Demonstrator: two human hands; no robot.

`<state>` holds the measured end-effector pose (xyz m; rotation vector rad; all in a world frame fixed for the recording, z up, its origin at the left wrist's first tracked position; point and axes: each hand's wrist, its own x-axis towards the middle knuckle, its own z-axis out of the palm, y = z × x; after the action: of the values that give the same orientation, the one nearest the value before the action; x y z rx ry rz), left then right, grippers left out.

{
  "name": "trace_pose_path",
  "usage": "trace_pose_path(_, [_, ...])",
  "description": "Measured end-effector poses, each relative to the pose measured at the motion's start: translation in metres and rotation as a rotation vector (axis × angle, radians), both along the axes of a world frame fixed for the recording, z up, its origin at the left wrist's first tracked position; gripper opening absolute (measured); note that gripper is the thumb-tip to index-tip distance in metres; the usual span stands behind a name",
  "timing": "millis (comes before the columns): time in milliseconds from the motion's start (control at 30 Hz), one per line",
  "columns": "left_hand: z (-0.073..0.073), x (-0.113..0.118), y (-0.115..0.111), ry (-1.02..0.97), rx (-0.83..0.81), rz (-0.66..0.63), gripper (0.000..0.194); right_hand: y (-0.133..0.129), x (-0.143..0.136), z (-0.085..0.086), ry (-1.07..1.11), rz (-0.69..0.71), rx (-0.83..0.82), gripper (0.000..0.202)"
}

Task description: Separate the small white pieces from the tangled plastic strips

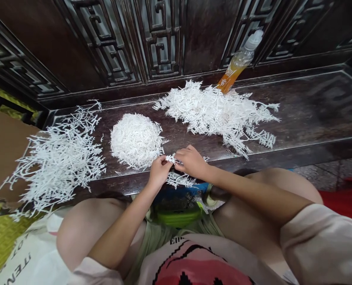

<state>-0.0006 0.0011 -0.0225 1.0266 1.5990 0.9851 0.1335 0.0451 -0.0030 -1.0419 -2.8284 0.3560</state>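
Observation:
Close together at the front edge of the dark bench, my left hand (160, 171) and my right hand (193, 161) both pinch a white branched plastic piece (170, 159). The fingers hide part of it. Just below and behind the hands lie more white branched pieces (180, 180). A rounded heap of small white bits (136, 139) sits left of my hands. To the right, a larger heap of white branched pieces (211, 111) spreads over the bench. On the far left is a loose tangle of thin white stems (64, 158).
The dark wooden bench (309, 103) has a carved back panel (164, 39). A clear bottle of orange drink (236, 63) leans behind the right heap. Brown cardboard (6, 150) and a white printed sack (36, 249) are at left. A red item (346, 200) lies at right.

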Motion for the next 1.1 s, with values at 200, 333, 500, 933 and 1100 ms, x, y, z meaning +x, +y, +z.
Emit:
trace_pose_path(200, [-0.005,-0.001,0.001,0.138,-0.031,-0.060,0.012,-0.005,-0.003,0.000,-0.093,-0.034,0.039,0.017])
trace_pose_path(333, [-0.007,0.000,0.002,0.252,0.019,-0.101,0.010,-0.006,-0.003,-0.001,-0.116,-0.027,0.034,0.016])
trace_pose_path(500, [-0.011,0.006,0.000,0.281,-0.002,-0.062,0.016,-0.010,-0.005,0.001,-0.142,-0.054,0.045,0.017])
trace_pose_path(933, [-0.009,0.016,-0.007,0.228,0.045,0.119,0.013,-0.013,-0.010,0.007,-0.045,-0.160,-0.025,0.021])
trace_pose_path(1100, [-0.007,0.019,-0.010,0.196,0.100,0.124,0.012,-0.014,-0.012,0.009,-0.010,-0.223,-0.095,0.023])
